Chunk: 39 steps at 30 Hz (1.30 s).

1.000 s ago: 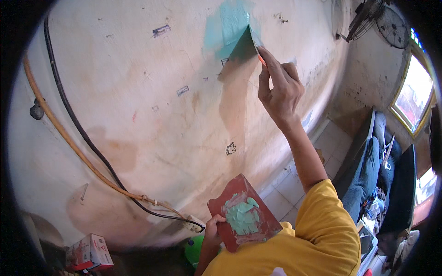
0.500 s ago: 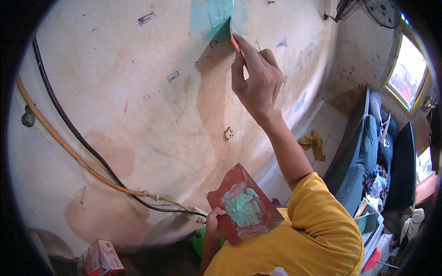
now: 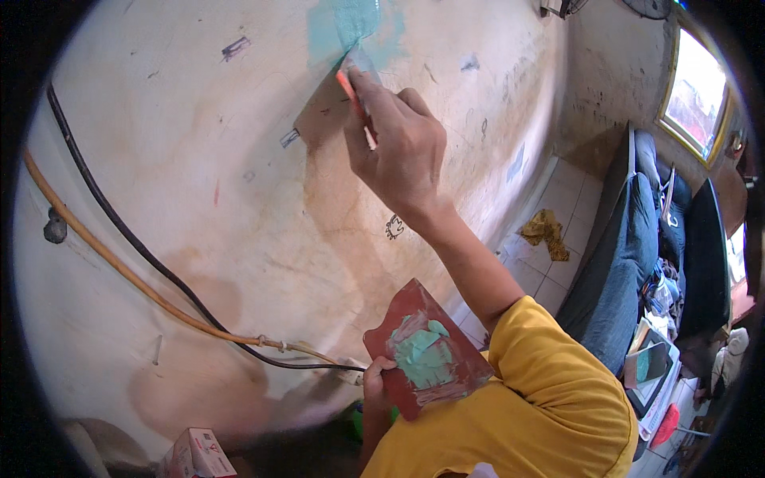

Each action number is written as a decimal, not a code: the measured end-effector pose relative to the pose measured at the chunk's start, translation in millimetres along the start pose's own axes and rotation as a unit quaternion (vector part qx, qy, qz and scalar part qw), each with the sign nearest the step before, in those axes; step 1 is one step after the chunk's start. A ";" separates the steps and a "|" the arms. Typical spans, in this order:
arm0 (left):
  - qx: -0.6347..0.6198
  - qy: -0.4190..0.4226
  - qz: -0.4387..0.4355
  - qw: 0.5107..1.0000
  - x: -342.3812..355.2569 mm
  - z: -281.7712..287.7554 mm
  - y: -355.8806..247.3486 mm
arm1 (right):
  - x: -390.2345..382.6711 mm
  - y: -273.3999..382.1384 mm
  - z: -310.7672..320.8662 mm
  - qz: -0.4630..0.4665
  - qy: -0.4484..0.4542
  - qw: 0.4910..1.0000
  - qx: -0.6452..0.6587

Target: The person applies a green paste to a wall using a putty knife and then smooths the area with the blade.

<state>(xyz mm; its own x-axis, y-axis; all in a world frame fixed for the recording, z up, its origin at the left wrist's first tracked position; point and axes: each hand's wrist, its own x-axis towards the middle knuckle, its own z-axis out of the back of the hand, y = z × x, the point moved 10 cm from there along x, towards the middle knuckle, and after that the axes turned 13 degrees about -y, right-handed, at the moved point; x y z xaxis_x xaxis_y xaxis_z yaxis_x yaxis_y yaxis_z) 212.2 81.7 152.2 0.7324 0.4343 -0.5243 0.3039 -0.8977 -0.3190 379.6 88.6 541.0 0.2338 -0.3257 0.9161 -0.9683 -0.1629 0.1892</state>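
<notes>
My right hand [image 3: 402, 143] reaches up to the wall [image 3: 263, 183], its fingers closed on a putty knife [image 3: 356, 65] with an orange-red handle. The blade's tip meets the lower part of a turquoise patch [image 3: 382, 28] of filler spread on the wall. Low in front of me, my left hand [image 3: 378, 382] grips the left edge of a dark red board [image 3: 430, 307]. A mound of turquoise filler [image 3: 425, 357] lies smeared on that board. Only the left thumb and part of the hand show; its other fingers are behind the board.
A black cable [image 3: 131, 227] and an orange-brown hose [image 3: 151, 295] run along the wall at left. Below stands a white-and-red carton [image 3: 199, 456]. At right are a dark blue sofa [image 3: 617, 271], a yellowish cloth [image 3: 546, 234] on the tiled floor, and a bright window [image 3: 695, 94].
My right hand with the putty knife has moved left and down, the blade now lower on the turquoise patch. The view has shifted slightly. My left hand still holds the board.
</notes>
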 end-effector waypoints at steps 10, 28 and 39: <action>0.098 -0.185 -0.047 0.977 -12.6 9.8 -8.3 | 2.8 12.1 -4.6 -0.021 0.005 0.999 0.029; -0.074 0.137 -0.011 0.988 5.8 1.6 -7.0 | -35.6 -93.5 51.6 -0.542 0.125 0.721 0.412; -0.157 0.125 -0.049 0.978 -13.5 -70.7 -17.5 | -102.3 -54.9 128.6 -0.285 0.290 0.756 0.513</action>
<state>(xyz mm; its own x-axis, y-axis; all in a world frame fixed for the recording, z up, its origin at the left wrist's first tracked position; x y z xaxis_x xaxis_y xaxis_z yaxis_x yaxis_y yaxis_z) 240.0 86.3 220.7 0.8046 0.5234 -0.2804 0.5241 -0.8480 -0.0788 420.1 11.1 391.4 0.2213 0.4842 0.8465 -0.0774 -0.8565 0.5102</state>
